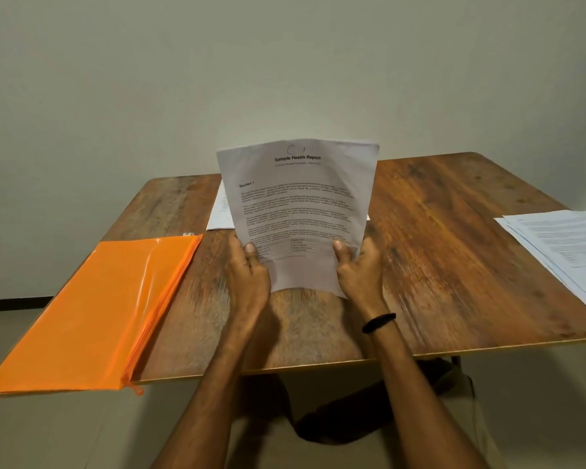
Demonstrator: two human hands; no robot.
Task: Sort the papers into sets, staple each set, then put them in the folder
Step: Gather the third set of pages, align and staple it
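Two hands grip one report by its lower corners, left hand and right hand pinching it upright above the surface. The folder lies left, nearer the left hand; a paper pile lies right.

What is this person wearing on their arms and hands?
Both forearms are bare, with no sleeves in view. The left hand and right hand have no gloves. The only thing worn is a thin black band round the right wrist. No watch shows.
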